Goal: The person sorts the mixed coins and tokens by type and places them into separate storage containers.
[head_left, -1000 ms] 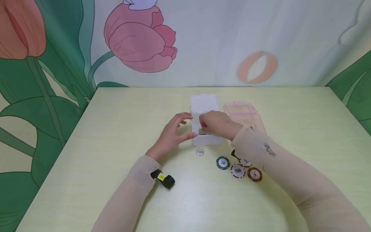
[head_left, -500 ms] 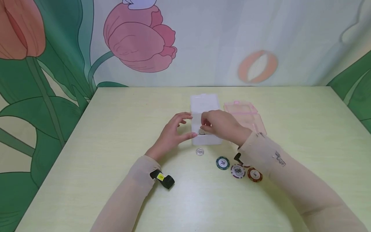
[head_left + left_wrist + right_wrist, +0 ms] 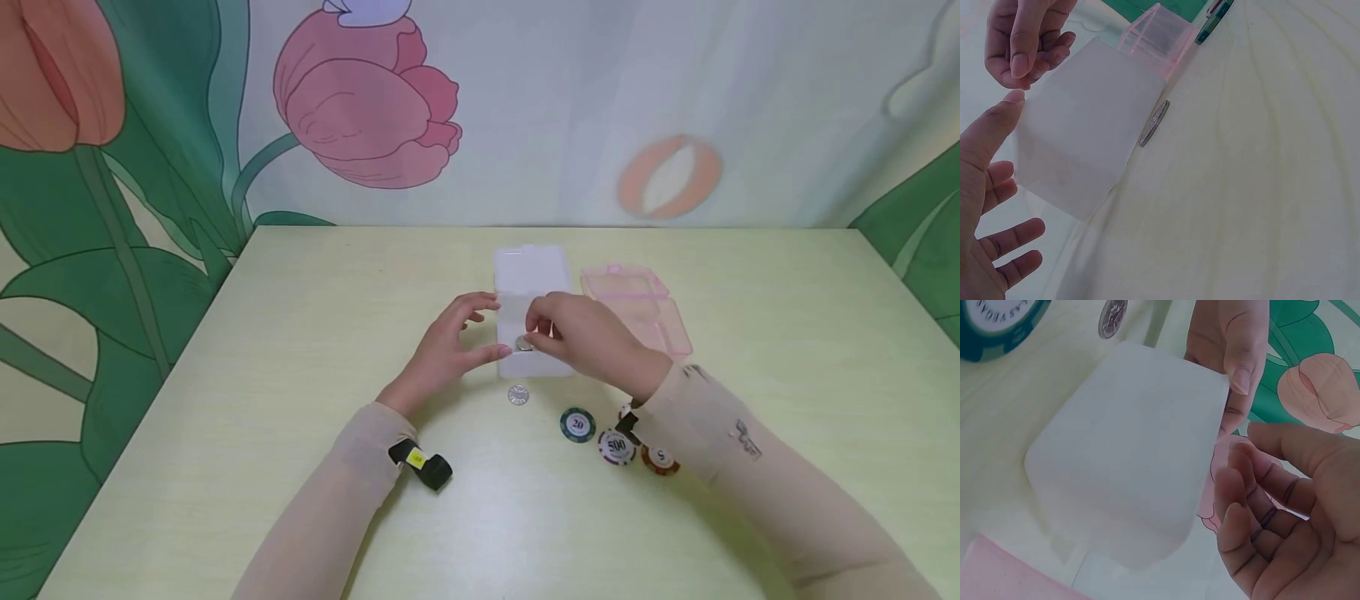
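Observation:
An open white box (image 3: 531, 364) stands upright on the table, its lid (image 3: 531, 268) folded back. At its left side, my left hand (image 3: 450, 346) has its fingers spread, with the thumb tip at the front left edge. My right hand (image 3: 592, 333) hovers over the box opening, its fingers loosely curled and thumb tip near the index finger. In the right wrist view, nothing shows between those fingers (image 3: 1238, 487). A silver coin (image 3: 522, 342) shows at the box opening, just left of the right thumb. Another silver coin (image 3: 518, 394) lies in front of the box.
To the right of the white box lies an open clear pink box (image 3: 651, 321), its lid back. Poker chips lie nearer the front: a green one (image 3: 577, 425), a white one (image 3: 617, 447) and a red one (image 3: 661, 461), partly under the right sleeve (image 3: 742, 467).
My right hand has drawn back a little to the right from the inside of the white box, and its fingers have loosened. The left hand and the coin at the opening have stayed put.

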Tool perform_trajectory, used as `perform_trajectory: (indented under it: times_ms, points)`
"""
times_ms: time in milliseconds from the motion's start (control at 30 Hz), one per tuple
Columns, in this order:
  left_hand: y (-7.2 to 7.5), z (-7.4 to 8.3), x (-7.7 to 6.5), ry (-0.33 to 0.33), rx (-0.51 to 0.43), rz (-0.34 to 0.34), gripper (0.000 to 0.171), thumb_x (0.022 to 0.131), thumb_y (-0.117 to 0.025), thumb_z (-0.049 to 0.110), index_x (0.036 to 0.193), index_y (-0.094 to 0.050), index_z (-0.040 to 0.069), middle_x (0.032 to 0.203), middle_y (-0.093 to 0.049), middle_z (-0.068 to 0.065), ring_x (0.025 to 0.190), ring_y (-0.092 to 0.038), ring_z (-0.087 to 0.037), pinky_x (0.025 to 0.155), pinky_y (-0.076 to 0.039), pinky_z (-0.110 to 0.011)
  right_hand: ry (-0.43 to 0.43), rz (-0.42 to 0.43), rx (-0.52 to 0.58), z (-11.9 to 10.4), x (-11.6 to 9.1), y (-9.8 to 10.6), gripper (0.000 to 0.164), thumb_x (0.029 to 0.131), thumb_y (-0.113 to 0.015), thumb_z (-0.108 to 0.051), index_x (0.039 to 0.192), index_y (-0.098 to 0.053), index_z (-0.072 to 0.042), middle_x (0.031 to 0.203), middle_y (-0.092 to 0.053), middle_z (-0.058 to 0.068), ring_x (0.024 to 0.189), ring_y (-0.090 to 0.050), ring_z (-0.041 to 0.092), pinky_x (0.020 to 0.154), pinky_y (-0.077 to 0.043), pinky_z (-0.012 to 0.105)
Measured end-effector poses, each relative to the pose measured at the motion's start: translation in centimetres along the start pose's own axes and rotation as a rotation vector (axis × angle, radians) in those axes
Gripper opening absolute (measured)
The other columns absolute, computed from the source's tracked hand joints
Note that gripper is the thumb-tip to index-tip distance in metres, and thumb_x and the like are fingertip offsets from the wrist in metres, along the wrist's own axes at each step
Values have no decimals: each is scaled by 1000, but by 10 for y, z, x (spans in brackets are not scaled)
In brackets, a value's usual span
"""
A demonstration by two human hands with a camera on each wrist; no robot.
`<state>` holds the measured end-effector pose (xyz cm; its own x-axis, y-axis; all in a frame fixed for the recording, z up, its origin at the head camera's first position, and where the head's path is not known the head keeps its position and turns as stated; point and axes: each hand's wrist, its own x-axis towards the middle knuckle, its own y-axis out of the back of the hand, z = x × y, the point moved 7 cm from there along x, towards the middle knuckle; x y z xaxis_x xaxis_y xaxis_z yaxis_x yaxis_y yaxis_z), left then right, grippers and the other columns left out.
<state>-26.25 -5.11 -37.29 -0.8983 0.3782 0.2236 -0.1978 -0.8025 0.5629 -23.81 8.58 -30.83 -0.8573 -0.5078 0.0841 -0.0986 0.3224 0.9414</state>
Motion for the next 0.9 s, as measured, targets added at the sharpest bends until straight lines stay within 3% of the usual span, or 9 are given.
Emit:
perform_trajectory:
  times_ms: [367,900]
  points:
    - [-1,0,0,-13,-1,-1,56,75,-71,35,122,-47,20,136,-41,9,111,-49,-21,96,-39,-40,73,19,52,-10,-19,-2,8,82,-64,-22,86,-62,-15,74,-57,-5,58,-46,7,54,-41,19]
    - [-1,-2,0,-24,23,3,57,74,-71,38,123,-46,20,135,-41,10,110,-49,-18,95,-40,-38,120,-75,-39,-23,-32,-38,13,82,-65,-27,90,-64,-17,85,-60,-5,50,-43,1,48,-37,15]
